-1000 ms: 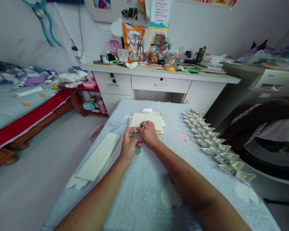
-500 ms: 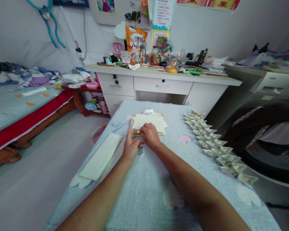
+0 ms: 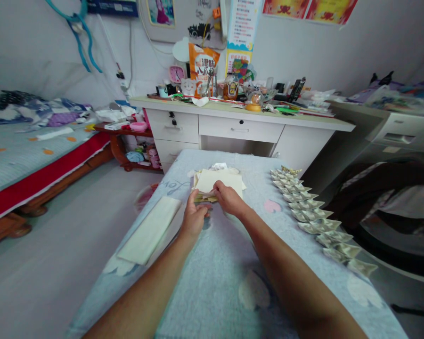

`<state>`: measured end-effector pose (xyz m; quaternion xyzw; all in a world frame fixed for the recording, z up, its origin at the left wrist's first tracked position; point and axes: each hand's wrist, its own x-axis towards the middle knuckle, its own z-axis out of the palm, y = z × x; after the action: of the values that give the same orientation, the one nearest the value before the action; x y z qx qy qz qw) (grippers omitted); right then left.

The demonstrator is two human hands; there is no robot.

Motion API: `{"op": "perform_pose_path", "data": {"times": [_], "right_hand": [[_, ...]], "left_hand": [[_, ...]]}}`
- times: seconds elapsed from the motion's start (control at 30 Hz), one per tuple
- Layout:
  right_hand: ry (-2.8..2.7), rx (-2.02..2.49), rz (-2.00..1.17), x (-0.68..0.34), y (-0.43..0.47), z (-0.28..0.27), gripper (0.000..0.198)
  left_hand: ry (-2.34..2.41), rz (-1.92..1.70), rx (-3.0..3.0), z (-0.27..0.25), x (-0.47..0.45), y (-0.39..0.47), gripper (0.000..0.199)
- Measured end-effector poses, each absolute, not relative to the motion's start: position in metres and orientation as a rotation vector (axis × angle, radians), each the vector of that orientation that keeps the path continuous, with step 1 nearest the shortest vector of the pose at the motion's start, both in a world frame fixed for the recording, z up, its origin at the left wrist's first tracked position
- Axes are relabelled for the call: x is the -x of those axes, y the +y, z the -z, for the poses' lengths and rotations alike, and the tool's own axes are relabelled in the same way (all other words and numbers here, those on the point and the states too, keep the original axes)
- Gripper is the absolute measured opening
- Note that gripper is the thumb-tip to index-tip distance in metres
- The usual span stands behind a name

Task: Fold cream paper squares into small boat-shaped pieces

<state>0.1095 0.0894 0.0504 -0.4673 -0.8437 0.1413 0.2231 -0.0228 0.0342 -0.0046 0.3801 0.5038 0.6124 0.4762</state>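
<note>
A small stack of cream paper sheets [image 3: 221, 178] lies toward the far end of the cloth-covered table. My right hand [image 3: 229, 198] is closed in a pinch at the near edge of the top sheet, which lifts slightly there. Beside it, my left hand [image 3: 194, 214] has its fingers apart, with the index fingertip against the near left corner of the stack. A longer pad of pale paper [image 3: 150, 230] lies left of my left forearm. Folded paper boats [image 3: 311, 214] stand in a row along the table's right side.
The table [image 3: 212, 292] wears a pale blue patterned cloth. Beyond it stands a white desk [image 3: 240, 127] crowded with small items. A bed [image 3: 38, 155] is at the left, a washing machine [image 3: 399, 141] at the right. Crumpled white tissue [image 3: 219, 166] sits behind the stack.
My right hand has shifted a little to the right along the near edge of the top sheet, bending that edge up. My left hand stays nearly in place. The view has tilted slightly.
</note>
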Motion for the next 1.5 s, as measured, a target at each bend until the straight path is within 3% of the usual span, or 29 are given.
{"op": "perform_pose_path", "data": {"times": [0.27, 0.37, 0.47, 0.6, 0.73, 0.87, 1.13, 1.23, 1.5], "right_hand": [[-2.144, 0.915, -0.784, -0.124, 0.09, -0.052, 0.008], [-2.167, 0.787, -0.965, -0.125, 0.088, -0.052, 0.007], [-2.233, 0.776, -0.92, -0.133, 0.082, -0.053, 0.018], [-2.364, 1.045, -0.493, -0.149, 0.077, -0.05, 0.054], [-2.322, 1.316, -0.229, -0.157, 0.082, -0.035, 0.055], [-2.313, 1.257, -0.203, -0.158, 0.092, -0.02, 0.04], [-2.395, 1.179, -0.213, -0.16, 0.105, -0.019, 0.039], [-2.403, 1.148, -0.237, -0.163, 0.108, -0.022, 0.043], [-2.299, 1.112, -0.384, -0.201, 0.054, -0.043, 0.068]], "left_hand": [[1.404, -1.656, -1.531, 0.001, 0.029, 0.028, 0.057], [1.45, -1.625, -1.687, -0.001, 0.032, 0.03, 0.03], [1.515, -1.558, -1.81, -0.002, 0.034, 0.032, 0.006], [1.52, -1.549, -1.795, -0.001, 0.037, 0.034, 0.005], [1.562, -1.557, -1.826, -0.004, 0.036, 0.031, 0.004], [1.569, -1.502, -2.026, -0.011, 0.034, 0.023, 0.006], [1.791, -1.561, -2.335, -0.03, 0.028, -0.002, 0.008], [1.688, -1.624, -2.461, -0.033, 0.028, -0.008, 0.011], [1.103, -1.296, -2.764, -0.034, 0.02, -0.024, 0.022]]}}
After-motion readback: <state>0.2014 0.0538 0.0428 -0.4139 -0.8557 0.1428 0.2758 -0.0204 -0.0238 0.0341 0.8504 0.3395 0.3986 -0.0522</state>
